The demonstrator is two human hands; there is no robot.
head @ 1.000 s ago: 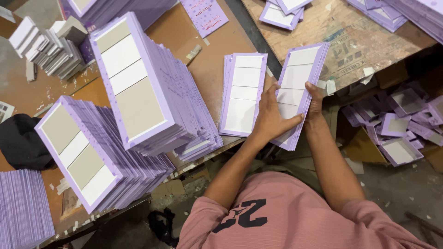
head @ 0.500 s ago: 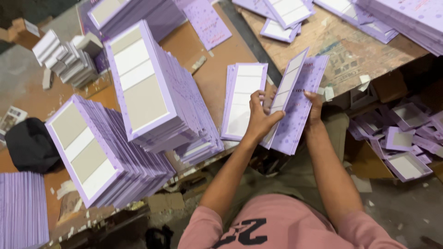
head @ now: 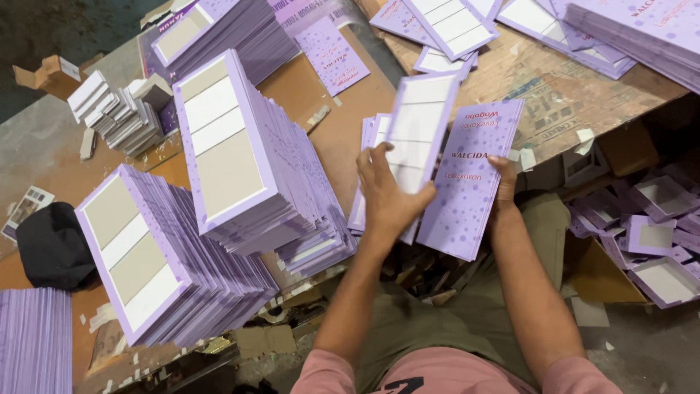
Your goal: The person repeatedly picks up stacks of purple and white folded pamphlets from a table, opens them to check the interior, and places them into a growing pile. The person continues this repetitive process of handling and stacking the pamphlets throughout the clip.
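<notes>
"What did my hands have?"
"Left hand [head: 386, 201] gripped a white-panelled card [head: 419, 124]; right hand [head: 503, 182] pinched a dotted sheet [head: 467, 193] over the bench's [head: 561, 95] near edge."
"Obstacles?"
"Two leaning stacks [head: 240, 157] crowded my left."

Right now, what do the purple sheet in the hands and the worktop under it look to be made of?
Purple sheet: seems to be printed card or paperboard, matte lilac with pale dots; it stays flat while held at its edges by the left hand and right hand. Its inner face shows white and grey panels, like bare greyboard. Worktop: brown, flat and dull, probably corrugated cardboard or hardboard; I cannot tell which.
</notes>
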